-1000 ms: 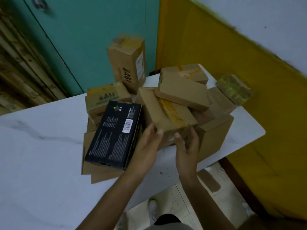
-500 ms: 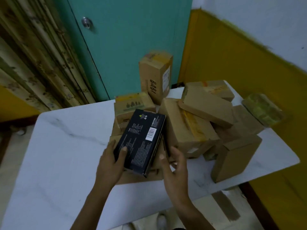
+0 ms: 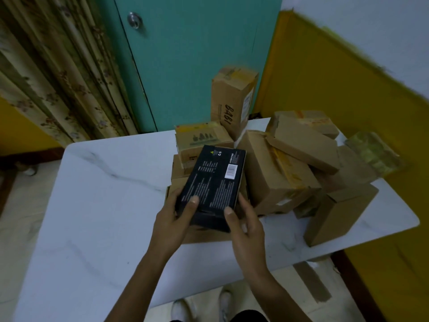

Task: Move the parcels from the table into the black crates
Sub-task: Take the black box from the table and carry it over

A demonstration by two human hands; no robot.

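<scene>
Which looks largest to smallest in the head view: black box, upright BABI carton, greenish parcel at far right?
1. black box; nearest the camera, so its lead is unsure.
2. BABI carton.
3. greenish parcel, blurred.

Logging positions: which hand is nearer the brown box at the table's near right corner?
Right: the right hand is left of the brown box, the left hand farther left; both grip the black box.

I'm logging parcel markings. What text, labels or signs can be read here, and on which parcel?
"BABI": handwritten sideways on the tall upright cardboard box.
black box: white print, a barcode sticker and a yellow triangle sign, all too small to read.
low cardboard box behind it: dark printed figures, blurred, no readable words.
</scene>
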